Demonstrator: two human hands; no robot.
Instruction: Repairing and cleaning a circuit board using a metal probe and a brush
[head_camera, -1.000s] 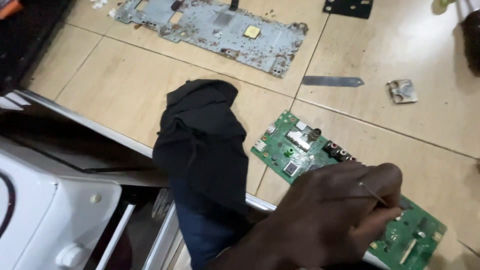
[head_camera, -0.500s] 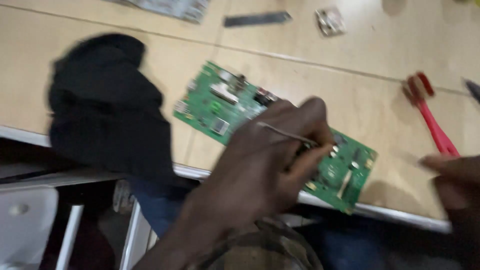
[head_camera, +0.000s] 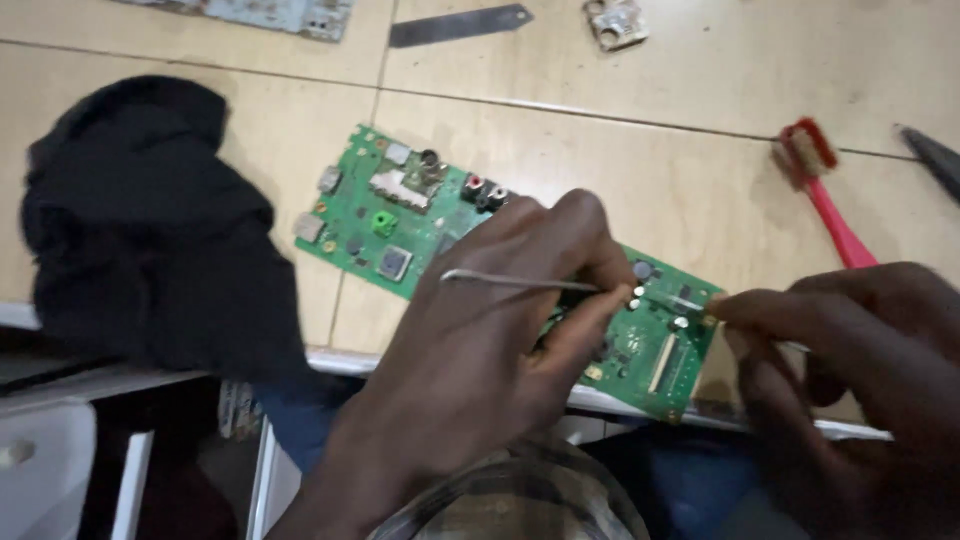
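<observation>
The left hand (head_camera: 480, 360) is pinching metal tweezers (head_camera: 540, 283) over the green circuit board (head_camera: 420, 225) (black cloth (head_camera: 150, 230) beside it); the right hand (head_camera: 860, 350) is apparently pinching the board's edge.

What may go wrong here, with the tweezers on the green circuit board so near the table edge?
1. The green circuit board lies with one corner at the table edge; a push from either hand might slide it off.
2. The left hand holds thin metal tweezers over the small parts; a slip could scratch or bend one.
3. The right hand touches the board's corner with bare fingers, which could leave dirt or static on it.
</observation>
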